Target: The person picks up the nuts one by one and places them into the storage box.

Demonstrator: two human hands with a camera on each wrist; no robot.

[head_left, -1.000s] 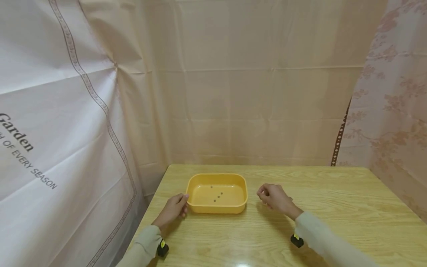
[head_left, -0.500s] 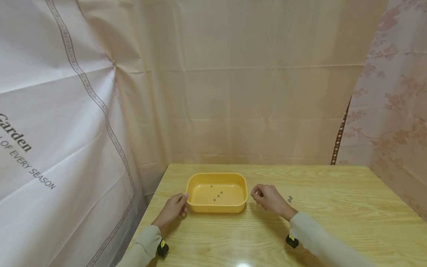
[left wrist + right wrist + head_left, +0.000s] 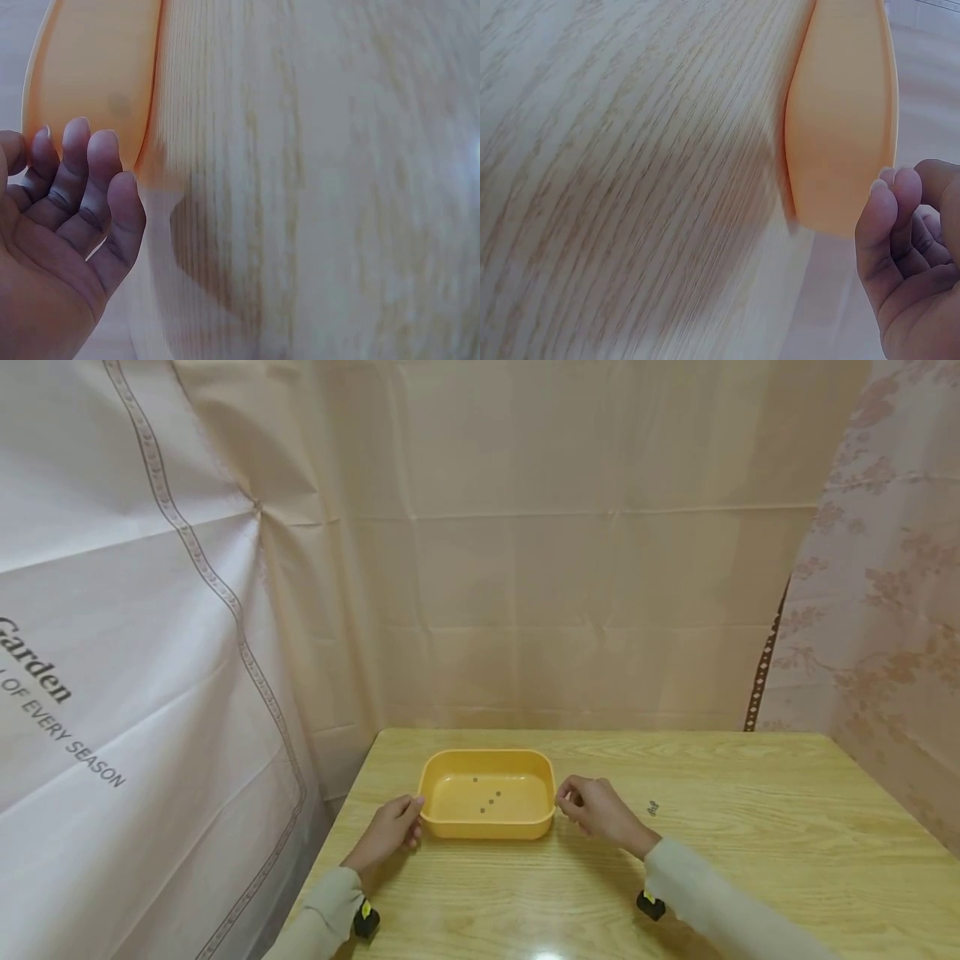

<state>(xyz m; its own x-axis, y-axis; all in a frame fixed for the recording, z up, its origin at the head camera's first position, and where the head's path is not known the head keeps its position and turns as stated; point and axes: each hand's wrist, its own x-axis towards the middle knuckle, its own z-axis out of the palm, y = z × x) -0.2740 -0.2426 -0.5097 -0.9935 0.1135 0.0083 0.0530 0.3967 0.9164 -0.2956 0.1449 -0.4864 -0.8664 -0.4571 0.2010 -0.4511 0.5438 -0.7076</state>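
Sleeves in pale cloth enter from the bottom edge of the head view, each with a small black device at the wrist. Just beyond them lies the wooden table [image 3: 750, 852], filling the lower middle and lower right of the frame.

Slightly left of center on the table, the left hand [image 3: 388, 833] rests against the left end of the yellow tray [image 3: 487, 828]. Its fingers are loosely extended and lie together, tips touching the tray's outer wall and rim; in the left wrist view the hand [image 3: 56, 232] shows relaxed, nearly straight fingers beside the tray's orange-yellow side [image 3: 90, 75], curled round nothing.

The right hand [image 3: 596, 810] sits just right of the tray's right end, with its fingers curled in and the fingertips drawn together close to the rim. In the right wrist view, the hand [image 3: 911, 255] shows bent fingers bunched against the thumb beside the tray wall [image 3: 844, 120]; whether they pinch anything small cannot be told.

Inside the tray, a few small dark specks [image 3: 487, 797] lie scattered on its floor. A small dark object [image 3: 652, 808] lies on the table right of the right hand, apart from it.

Farther back, beige curtain [image 3: 570, 568] hangs behind the table, a white printed curtain [image 3: 112, 693] fills the left of the frame, and a floral curtain [image 3: 892, 610] the right.
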